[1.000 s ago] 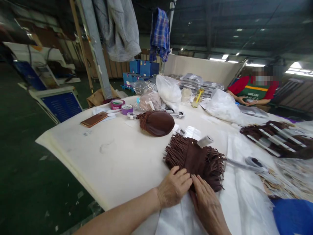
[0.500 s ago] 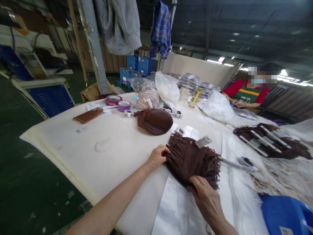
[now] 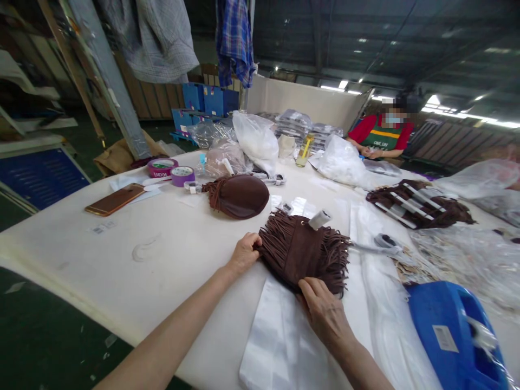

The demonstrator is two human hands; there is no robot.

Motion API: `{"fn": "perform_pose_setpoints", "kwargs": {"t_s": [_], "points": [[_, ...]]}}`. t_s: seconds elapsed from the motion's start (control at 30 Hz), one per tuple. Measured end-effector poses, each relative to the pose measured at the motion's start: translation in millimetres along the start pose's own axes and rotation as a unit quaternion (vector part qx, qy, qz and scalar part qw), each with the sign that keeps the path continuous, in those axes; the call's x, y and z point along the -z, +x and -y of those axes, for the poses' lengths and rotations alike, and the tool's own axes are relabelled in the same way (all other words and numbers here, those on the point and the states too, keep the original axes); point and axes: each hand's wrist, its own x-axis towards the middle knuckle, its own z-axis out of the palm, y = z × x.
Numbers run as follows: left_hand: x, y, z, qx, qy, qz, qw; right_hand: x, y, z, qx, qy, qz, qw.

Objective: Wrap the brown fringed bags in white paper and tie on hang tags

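A dark brown fringed bag (image 3: 303, 252) lies on the white table between my hands. My left hand (image 3: 245, 252) pinches its left edge, thumb and fingers closed on the fringe side. At the near edge, my right hand (image 3: 323, 309) grips the bag with fingers on top and the thumb hidden beneath. A small wrapped roll (image 3: 320, 219) sticks up from the bag's far side. From its right side runs a wrapped strap (image 3: 376, 246). Under the bag and toward me lie clear plastic sleeves (image 3: 272, 336). Just beyond sits a second, rounded brown bag (image 3: 239, 196) with fringe.
A phone (image 3: 115, 199) and purple tape rolls (image 3: 182, 176) lie at the left. A blue plastic container (image 3: 442, 330) stands at the near right. Fringed pieces with white strips (image 3: 416, 203) lie at the right. Across the table a co-worker (image 3: 379, 132) handles something small.
The view has turned slightly right, so everything sits further left in the picture. Both hands keep their grip on the fringed bag, which has hardly moved on the table.
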Motion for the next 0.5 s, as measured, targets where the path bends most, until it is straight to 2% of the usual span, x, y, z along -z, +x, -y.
{"fn": "perform_pose_setpoints", "kwargs": {"t_s": [0.1,0.17,0.23,0.3,0.4,0.5], "points": [[13.3,-16,-22,-0.056,0.040,-0.016,0.998,-1,3,4,0.021,-0.047,0.003,0.999],[15.3,-25,-40,-0.169,0.070,0.023,0.983,-1,5,7,0.027,-0.064,0.012,0.998],[9.4,-30,-53,-0.314,0.113,0.089,0.938,-1,8,10,0.033,-0.085,0.016,0.996],[-1.5,-30,-60,-0.403,0.162,0.136,0.891,-2,10,11,0.039,-0.102,0.015,0.994],[-16.4,-24,-58,-0.437,0.214,0.149,0.861,-1,11,11,0.037,-0.119,0.009,0.992],[-21.5,-18,-53,-0.488,0.252,0.134,0.825,0,10,11,0.019,-0.127,-0.001,0.992]]}}
